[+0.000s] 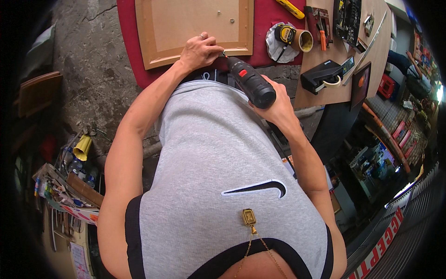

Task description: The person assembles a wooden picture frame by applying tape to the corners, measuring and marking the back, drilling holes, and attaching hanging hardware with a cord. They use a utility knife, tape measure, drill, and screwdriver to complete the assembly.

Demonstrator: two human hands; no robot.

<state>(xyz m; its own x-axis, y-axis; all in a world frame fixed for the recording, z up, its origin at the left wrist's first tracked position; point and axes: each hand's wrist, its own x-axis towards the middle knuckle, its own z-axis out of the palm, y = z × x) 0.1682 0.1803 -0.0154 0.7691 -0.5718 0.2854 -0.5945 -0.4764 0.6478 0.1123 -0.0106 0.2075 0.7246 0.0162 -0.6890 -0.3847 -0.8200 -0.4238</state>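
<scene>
Firstly, at twelve o'clock: one red-topped table (265,18), bearing one rectangular brown wooden frame (193,28). At one o'clock: one red-switched black cordless drill (251,83), right hand (281,104) clamped around it. Left hand (199,52): fingertips together beside the drill's tip; cannot tell whether they pinch anything.

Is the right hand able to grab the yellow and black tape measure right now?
Probably not: the right hand is busy gripping the black drill. The tape measure looks uncovered, though, so that hand could likely reach it if empty.
</scene>
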